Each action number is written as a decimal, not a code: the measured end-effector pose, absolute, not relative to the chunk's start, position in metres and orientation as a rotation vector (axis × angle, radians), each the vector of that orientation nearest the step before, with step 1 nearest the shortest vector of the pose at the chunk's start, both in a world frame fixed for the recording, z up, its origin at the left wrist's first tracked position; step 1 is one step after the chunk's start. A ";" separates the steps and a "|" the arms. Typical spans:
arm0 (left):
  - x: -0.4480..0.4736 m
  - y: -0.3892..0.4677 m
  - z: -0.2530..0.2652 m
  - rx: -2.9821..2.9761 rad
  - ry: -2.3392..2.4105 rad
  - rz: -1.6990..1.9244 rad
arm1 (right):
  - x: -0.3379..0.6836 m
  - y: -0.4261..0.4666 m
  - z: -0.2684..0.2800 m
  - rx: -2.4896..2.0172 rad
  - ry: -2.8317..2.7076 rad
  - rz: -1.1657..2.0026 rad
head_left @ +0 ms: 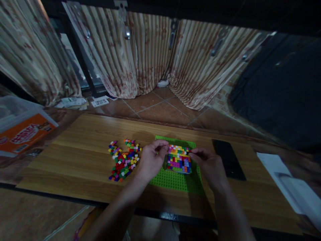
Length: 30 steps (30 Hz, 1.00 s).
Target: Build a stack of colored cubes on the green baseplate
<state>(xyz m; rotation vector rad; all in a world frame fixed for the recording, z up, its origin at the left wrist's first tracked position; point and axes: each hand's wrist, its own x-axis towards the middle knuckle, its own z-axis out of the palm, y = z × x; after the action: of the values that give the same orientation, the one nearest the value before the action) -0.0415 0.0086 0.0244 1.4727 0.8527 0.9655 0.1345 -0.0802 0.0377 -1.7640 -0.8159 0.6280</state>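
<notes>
A multicoloured toy-brick build (178,160) stands on a green studded baseplate (175,182), its top covered with small bricks of many colours. My left hand (153,159) is at the build's left side, thumb and forefinger pinched together by its far left corner. On the other side, my right hand (209,165) has thumb and forefinger closed at the right edge, near a small dark spot. What either pinch holds is too small to make out. Left of my left hand, a pile of loose small bricks (124,162) in mixed colours is spread on the wooden table.
The wooden table (75,147) carries a black phone-like slab (228,159) right of the baseplate. White sheets or a pale flat object (276,174) lie at the right end. A clear tub with an orange label (27,132) is at the left. Striped curtains (150,57) hang beyond.
</notes>
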 end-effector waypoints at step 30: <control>-0.042 0.014 0.041 1.301 0.851 1.011 | 0.141 -0.082 0.045 -1.432 -0.424 0.589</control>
<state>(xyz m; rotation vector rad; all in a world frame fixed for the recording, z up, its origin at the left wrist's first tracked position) -0.0422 0.0141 0.0414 1.3008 0.8509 1.0113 0.1407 -0.0824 0.0448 -1.4322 -0.4245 0.5886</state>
